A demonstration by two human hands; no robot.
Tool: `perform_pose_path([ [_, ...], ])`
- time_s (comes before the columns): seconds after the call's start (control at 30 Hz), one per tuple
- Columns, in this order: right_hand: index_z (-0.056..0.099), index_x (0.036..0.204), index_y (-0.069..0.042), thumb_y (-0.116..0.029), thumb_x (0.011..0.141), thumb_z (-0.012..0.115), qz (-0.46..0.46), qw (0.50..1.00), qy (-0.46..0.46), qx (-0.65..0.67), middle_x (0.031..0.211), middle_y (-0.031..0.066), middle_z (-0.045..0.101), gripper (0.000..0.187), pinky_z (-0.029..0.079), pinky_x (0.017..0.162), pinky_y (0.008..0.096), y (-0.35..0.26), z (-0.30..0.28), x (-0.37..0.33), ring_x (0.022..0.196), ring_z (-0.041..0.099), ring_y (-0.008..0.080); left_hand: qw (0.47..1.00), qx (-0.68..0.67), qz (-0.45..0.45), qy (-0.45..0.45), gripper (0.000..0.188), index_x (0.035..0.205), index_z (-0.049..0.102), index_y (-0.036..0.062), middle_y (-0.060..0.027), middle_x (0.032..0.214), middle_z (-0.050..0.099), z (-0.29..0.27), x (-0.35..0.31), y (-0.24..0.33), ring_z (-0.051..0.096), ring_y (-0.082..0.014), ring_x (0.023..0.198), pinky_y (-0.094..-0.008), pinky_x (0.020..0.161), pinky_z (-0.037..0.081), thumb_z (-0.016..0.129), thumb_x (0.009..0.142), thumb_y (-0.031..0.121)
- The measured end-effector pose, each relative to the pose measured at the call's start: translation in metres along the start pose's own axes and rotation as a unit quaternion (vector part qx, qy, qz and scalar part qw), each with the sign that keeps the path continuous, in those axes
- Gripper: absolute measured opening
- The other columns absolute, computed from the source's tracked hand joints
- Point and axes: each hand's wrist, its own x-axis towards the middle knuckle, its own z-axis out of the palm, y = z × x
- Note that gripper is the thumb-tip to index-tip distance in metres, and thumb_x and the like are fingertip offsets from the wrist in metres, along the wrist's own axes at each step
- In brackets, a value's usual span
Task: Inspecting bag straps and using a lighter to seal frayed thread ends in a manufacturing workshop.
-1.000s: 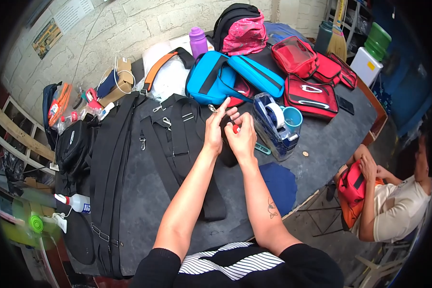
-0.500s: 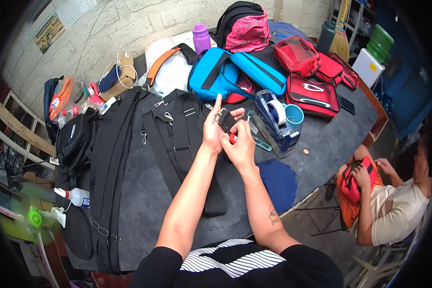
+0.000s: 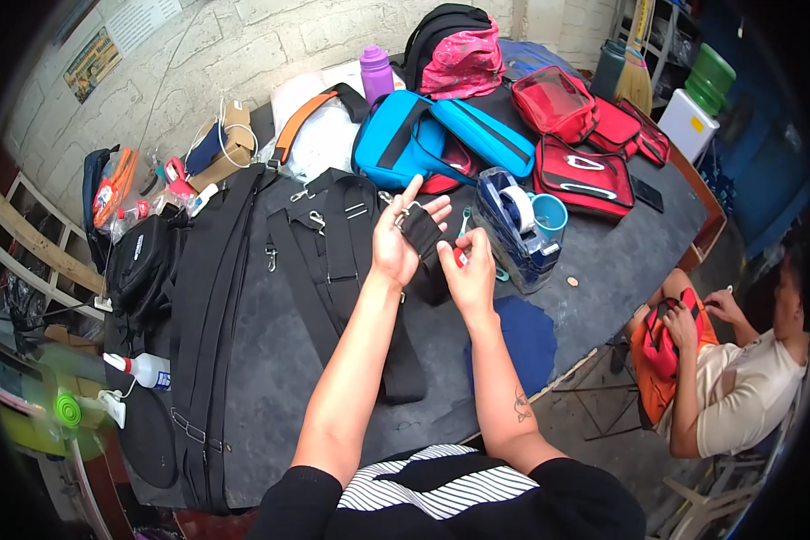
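My left hand is palm up above the table, holding the end of a black webbing strap with a metal buckle across its fingers. Some of those fingers stretch out beyond the strap. Just to the right, my right hand is closed around a small red object; most of it is hidden, so its kind is unclear. A gap separates the right hand's fingertips from the buckle. More black straps with metal snap hooks lie left of my hands.
Long black straps run down the table's left side. A tape dispenser, a teal mug and a dark blue fabric piece are on the right. Blue bags and red bags sit behind. A person sits at right holding red fabric.
My right hand has moved right, away from the buckle, with the red object still in it. The left hand has shifted slightly left, and the strap between its fingers shows more.
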Motion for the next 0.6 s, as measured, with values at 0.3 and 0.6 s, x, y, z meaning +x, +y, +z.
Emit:
perform_pose_path([
  [0.3,0.04,0.106,-0.003,-0.012,0.07,0.064,0.032,0.999,0.004,-0.037,0.1,0.0144,0.049,0.044,0.048,0.07,0.0427,-0.009,0.002,0.005,0.086,0.057,0.0317,1.0,-0.016,-0.013,-0.013,0.054,0.143,0.027,0.0112,-0.0237,0.124,0.051,0.005,-0.001,-0.002,0.053,-0.032,0.112,-0.0402,0.093,0.043,0.027,0.097,0.039],
  [0.6,0.039,0.108,-0.002,-0.012,0.069,0.068,-0.014,0.994,-0.104,-0.02,0.101,0.0124,0.049,0.049,0.049,0.07,0.0368,-0.024,0.0,-0.007,0.084,0.055,0.0245,0.999,-0.036,-0.011,-0.002,0.056,0.142,0.025,0.0072,-0.027,0.119,0.052,0.002,0.002,-0.004,0.053,-0.033,0.11,-0.041,0.094,0.043,0.03,0.097,0.039],
])
